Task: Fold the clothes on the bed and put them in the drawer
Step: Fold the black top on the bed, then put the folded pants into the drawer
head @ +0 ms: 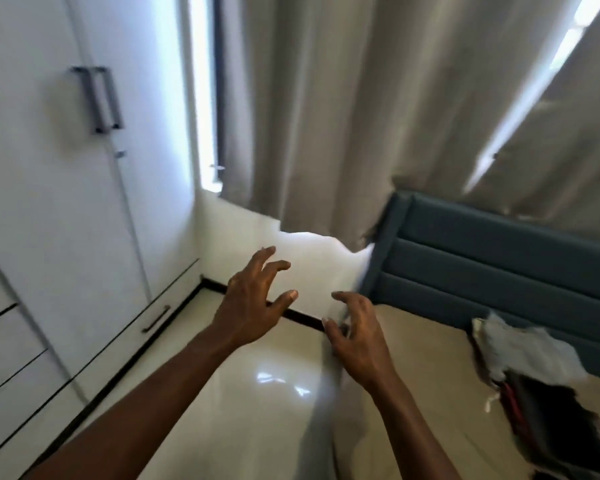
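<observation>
Your left hand (253,299) is spread wide, fingers apart and slightly bent, holding nothing, raised over the floor (250,393). Your right hand (355,336) is half curled, claw-like, with a gap between thumb and fingers. It grips nothing you can see, and blur hides whether it touches the bed (430,341) at its left edge, near the headboard (499,258) corner.

One pile of clothes (534,382) lies on the bed, just below the headboard towards the right edge. Its long axis runs from the headboard to the foot, with a pale piece at the headboard end, then dark pieces and a red strip. The garments are too blurred to count.

The drawer (129,327) with one bar handle sits shut at the wardrobe's (49,202) base. Two door handles are above it.
</observation>
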The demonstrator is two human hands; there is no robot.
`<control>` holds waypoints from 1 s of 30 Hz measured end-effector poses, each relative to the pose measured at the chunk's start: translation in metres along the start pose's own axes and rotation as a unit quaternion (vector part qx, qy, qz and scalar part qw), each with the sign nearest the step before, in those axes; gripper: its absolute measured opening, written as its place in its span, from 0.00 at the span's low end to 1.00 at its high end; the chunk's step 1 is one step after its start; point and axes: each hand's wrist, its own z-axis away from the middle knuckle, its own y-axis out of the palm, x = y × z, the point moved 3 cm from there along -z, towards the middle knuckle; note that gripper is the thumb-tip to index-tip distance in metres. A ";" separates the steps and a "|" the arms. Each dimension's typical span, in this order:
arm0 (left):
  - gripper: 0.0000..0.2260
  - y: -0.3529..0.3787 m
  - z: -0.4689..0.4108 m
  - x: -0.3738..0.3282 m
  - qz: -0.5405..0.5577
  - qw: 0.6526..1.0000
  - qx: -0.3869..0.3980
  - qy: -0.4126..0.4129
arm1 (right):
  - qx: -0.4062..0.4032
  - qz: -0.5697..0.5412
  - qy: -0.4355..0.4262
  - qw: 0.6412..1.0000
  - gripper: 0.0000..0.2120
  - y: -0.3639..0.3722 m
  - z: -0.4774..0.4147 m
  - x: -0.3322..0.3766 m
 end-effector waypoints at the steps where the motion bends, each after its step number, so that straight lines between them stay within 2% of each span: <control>1: 0.26 -0.013 0.020 0.020 0.001 1.000 -0.002 -0.028 | 0.021 -0.015 -0.014 1.000 0.21 0.026 0.000 0.012; 4: 0.25 -0.060 0.102 0.091 -0.010 0.993 -0.016 -0.117 | 0.097 -0.046 -0.043 0.993 0.17 0.117 0.010 0.058; 9: 0.25 -0.134 0.253 0.194 -0.026 0.951 -0.038 -0.304 | 0.259 -0.064 -0.095 0.959 0.14 0.271 0.053 0.146; 15: 0.25 -0.216 0.386 0.272 -0.058 0.875 -0.081 -0.473 | 0.429 -0.031 -0.185 0.884 0.17 0.424 0.107 0.240; 19: 0.29 -0.251 0.425 0.329 -0.092 0.837 -0.081 -0.533 | 0.502 0.029 -0.270 0.821 0.24 0.511 0.125 0.290; 22: 0.34 -0.266 0.448 0.390 -0.150 0.815 -0.065 -0.556 | 0.497 0.075 -0.366 0.783 0.29 0.587 0.133 0.326; 26: 0.45 -0.275 0.466 0.463 -0.186 0.770 -0.028 -0.610 | 0.375 0.109 -0.483 0.784 0.38 0.669 0.117 0.370; 30: 0.42 -0.272 0.486 0.518 -0.190 0.741 0.021 -0.644 | 0.308 0.163 -0.536 0.769 0.49 0.724 0.090 0.399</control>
